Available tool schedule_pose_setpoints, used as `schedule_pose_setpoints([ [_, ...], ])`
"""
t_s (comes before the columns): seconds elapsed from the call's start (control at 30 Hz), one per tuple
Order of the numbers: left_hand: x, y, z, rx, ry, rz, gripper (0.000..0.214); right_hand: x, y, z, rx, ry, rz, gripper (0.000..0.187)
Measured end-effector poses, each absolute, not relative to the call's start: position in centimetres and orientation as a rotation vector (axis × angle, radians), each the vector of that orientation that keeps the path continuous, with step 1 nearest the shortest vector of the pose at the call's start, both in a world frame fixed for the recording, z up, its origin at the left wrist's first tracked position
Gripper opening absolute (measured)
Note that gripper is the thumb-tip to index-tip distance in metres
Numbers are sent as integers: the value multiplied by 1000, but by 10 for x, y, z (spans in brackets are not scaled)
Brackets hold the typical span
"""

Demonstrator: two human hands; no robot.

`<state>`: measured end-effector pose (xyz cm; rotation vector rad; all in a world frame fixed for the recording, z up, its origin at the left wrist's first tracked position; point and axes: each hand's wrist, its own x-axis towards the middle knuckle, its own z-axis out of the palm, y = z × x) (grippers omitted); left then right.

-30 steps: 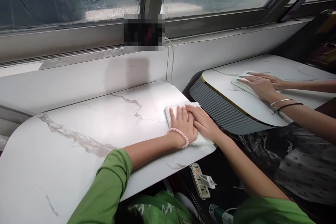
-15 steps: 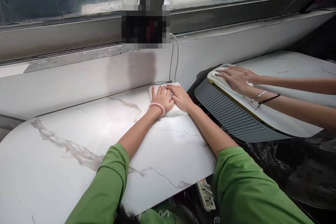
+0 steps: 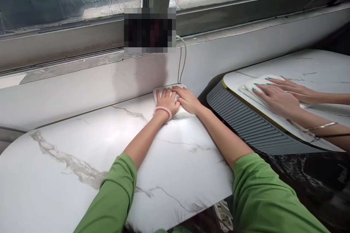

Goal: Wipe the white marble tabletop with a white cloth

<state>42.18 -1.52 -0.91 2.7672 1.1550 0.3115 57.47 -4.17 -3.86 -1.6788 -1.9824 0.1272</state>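
Both of my hands press flat on a white cloth at the far right corner of the white marble-patterned tabletop, close to the wall. My left hand, with a pink coiled band at the wrist, has its fingers spread over the cloth. Beside it and touching it, my right hand lies with fingers stretched out on the same cloth. Much of the cloth is covered by my palms.
Right of a gap, another person's hands press a white cloth on a second marble-patterned table with a ribbed grey side. A pixelated object stands on the sill, a white cable hanging beside it. Below is a power strip.
My hands stay on the cloth in nearly the same spot. The other person's hands and cloth have slid right, away from their table's rounded corner. The view has shifted slightly.
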Motion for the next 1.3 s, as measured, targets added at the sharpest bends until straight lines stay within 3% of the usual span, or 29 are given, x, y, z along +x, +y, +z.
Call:
schedule_pose_setpoints([
  [0.23,410,-53,-7,2809,1139,250,56,560,-79,-34,-1682,-1995,121,46],
  [0.57,389,-203,-1,2875,899,260,57,538,-254,-27,-1753,-1922,63,47],
  [0.73,370,-236,-2,2913,741,273,55,520,-298,-28,-1806,-1906,9,51],
  [1.0,367,-206,8,2836,782,293,44,517,-267,-32,-1803,-1931,29,50],
  [1.3,365,-102,-5,2780,1064,343,52,506,-144,-26,-1780,-1959,118,50],
])
